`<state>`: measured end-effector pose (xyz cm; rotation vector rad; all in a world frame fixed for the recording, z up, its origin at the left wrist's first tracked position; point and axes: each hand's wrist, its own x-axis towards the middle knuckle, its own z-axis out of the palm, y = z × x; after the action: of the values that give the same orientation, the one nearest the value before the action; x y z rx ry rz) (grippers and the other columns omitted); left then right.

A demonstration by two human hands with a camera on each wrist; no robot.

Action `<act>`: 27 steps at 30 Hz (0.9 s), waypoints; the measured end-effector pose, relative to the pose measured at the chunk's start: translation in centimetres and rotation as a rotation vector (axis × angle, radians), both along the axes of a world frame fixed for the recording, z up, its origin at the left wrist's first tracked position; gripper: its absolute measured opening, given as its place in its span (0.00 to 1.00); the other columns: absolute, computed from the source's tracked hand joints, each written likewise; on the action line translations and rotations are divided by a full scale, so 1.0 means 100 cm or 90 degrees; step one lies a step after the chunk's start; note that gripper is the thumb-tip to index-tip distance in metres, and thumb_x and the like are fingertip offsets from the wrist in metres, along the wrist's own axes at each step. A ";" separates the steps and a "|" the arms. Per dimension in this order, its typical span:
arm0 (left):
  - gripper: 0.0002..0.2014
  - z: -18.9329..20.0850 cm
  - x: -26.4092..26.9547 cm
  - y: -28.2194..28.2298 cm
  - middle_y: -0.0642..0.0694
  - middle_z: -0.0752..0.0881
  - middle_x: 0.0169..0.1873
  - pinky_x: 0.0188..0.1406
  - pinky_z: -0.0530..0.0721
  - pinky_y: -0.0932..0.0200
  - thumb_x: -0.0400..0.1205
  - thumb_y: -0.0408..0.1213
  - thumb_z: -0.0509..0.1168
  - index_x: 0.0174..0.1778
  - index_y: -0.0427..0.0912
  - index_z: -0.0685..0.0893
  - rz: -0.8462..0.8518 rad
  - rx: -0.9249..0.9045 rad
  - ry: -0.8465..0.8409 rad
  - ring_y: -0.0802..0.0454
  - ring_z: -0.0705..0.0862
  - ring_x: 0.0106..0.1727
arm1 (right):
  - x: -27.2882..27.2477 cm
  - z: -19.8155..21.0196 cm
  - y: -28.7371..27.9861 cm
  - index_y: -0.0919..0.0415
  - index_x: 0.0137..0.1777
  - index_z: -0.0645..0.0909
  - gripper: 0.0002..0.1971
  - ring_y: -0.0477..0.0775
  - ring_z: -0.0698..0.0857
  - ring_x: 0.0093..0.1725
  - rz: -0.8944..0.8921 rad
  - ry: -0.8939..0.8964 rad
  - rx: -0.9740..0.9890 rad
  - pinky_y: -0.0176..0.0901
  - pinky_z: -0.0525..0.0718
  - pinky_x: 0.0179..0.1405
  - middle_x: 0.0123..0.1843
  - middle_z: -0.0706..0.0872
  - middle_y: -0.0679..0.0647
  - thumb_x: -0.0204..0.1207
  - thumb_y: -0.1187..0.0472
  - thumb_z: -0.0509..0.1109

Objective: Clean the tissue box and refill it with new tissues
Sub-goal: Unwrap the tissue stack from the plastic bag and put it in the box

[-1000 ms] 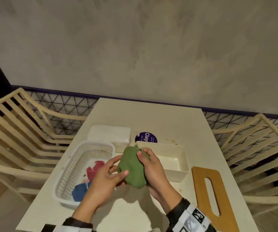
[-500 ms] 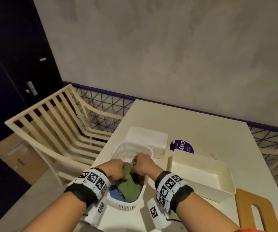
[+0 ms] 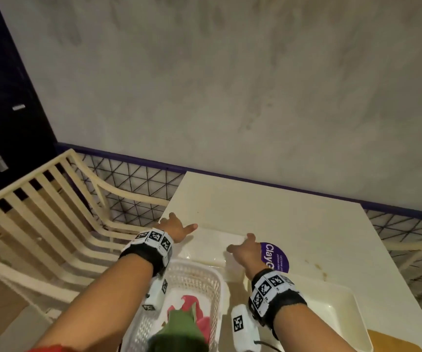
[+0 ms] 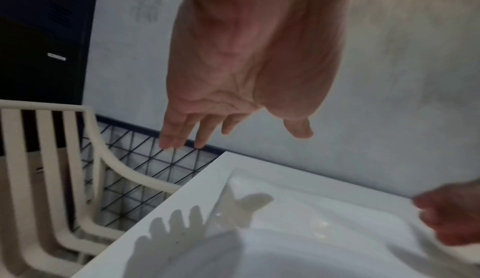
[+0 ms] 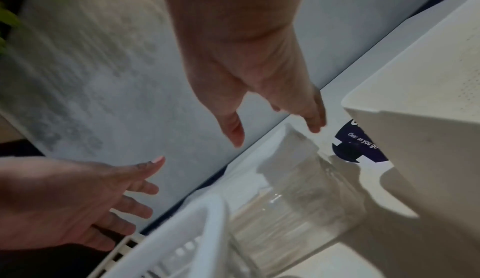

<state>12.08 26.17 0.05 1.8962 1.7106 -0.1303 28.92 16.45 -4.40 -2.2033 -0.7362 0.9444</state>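
Head view showed both arms stretched out over the table [image 3: 268, 207]. The left hand [image 3: 175, 226] was spread flat, fingers straight, holding nothing, over the left end of the pack of new tissues [image 3: 212, 243]. The right hand [image 3: 246, 251] hung at the pack's right end, fingers loose and holding nothing. Nearer than the fingers sat the white basket [image 3: 204, 280] with the green cloth [image 3: 179, 331], and the empty tissue box [image 3: 331, 316] lay under the right wrist. Only the left wrist view showed the left palm [image 4: 233, 77] and its shadow on the pack. Only the right wrist view showed words on the purple sticker [image 5: 361, 145] just past the right fingertips [image 5: 315, 126].
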 end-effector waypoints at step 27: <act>0.46 0.077 0.029 -0.122 0.38 0.82 0.65 0.69 0.76 0.41 0.67 0.78 0.50 0.71 0.46 0.76 -0.116 -0.128 -0.529 0.41 0.80 0.67 | 0.013 0.183 -0.210 0.31 0.68 0.71 0.38 0.39 0.54 0.77 0.217 -0.296 0.556 0.30 0.63 0.71 0.73 0.53 0.36 0.55 0.37 0.76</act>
<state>15.02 14.01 7.70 1.6135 0.9268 0.3593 30.23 -4.60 13.92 -1.5180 -1.4421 0.1424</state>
